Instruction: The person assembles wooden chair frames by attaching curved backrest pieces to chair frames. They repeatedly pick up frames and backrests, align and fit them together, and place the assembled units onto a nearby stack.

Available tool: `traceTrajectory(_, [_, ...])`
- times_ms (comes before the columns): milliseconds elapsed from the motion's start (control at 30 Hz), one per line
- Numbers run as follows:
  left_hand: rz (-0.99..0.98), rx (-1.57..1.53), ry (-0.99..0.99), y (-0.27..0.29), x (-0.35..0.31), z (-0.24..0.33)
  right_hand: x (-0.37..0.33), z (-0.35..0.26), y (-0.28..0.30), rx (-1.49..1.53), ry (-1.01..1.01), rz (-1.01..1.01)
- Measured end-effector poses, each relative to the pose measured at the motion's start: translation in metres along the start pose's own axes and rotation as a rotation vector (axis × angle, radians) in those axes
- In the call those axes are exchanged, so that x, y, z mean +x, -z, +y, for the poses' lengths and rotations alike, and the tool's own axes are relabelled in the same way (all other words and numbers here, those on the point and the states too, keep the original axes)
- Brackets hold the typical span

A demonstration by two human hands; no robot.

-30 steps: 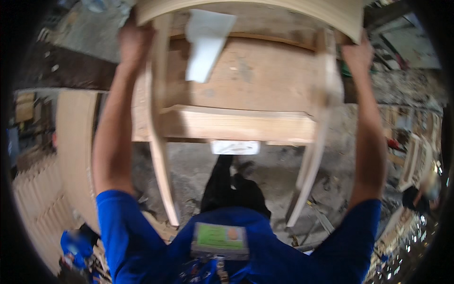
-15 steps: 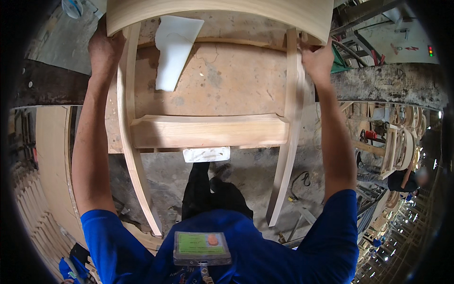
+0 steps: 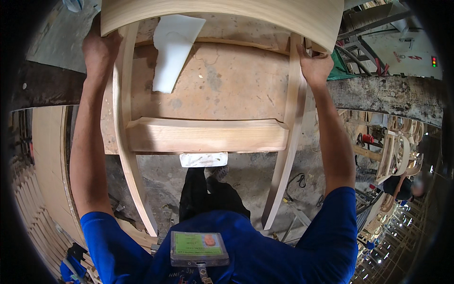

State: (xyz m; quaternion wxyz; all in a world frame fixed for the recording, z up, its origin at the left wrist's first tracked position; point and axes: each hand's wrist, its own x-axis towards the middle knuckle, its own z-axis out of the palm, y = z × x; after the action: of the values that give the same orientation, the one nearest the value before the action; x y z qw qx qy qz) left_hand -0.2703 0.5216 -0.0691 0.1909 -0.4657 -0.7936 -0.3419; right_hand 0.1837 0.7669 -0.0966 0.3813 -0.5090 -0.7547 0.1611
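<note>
both arms were stretched up and forward, gripping an unfinished wooden chair frame (image 3: 208, 132) held upside-ish over a table (image 3: 227, 90). left hand (image 3: 99, 49) was wrapped closed around the frame's left upright, right where it met the curved back panel (image 3: 222, 16); fingers went behind the wood, not fully visible. right hand (image 3: 314, 64) was closed on the right upright, just under the panel's lower corner, thumb side facing the camera. the curved back panel spanned above and between both hands. the cross rail (image 3: 205, 135) sat below both hands, running between the two uprights, closer to the person's body. the two tapered legs (image 3: 137, 194) pointed down toward the person, ending well below the hands. the worn, stained wooden table top lay behind the frame, between the hands. a white sheet of paper (image 3: 172, 49) lay on it just right of the left hand, seen through the frame. a white tag (image 3: 203, 159) showed under the cross rail. the dusty floor (image 3: 255, 180) lay beneath. stacked curved wooden parts (image 3: 45, 156) stood below and left of the left hand. more chair frames (image 3: 395, 156) stood far right of the right hand. an id badge (image 3: 198, 247) hung on the blue shirt.
</note>
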Motion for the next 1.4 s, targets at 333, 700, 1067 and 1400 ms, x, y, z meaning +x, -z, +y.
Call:
traceTrajectory(333, [-0.057,-0.018,0.076,0.004,0.007,0.003,0.003,0.006,-0.001,0.002,0.026,0.004])
traceTrajectory(700, [-0.046,-0.041,0.167,0.002,0.006,0.007,0.008,0.006,0.0,-0.03,0.045,-0.067])
traceTrajectory(1067, [-0.081,0.038,0.186,-0.003,0.011,-0.003,0.004,0.013,-0.005,0.022,0.091,-0.048])
traceTrajectory(1400, [0.03,0.119,0.257,-0.008,0.009,-0.001,0.029,0.012,-0.018,-0.083,0.232,-0.002])
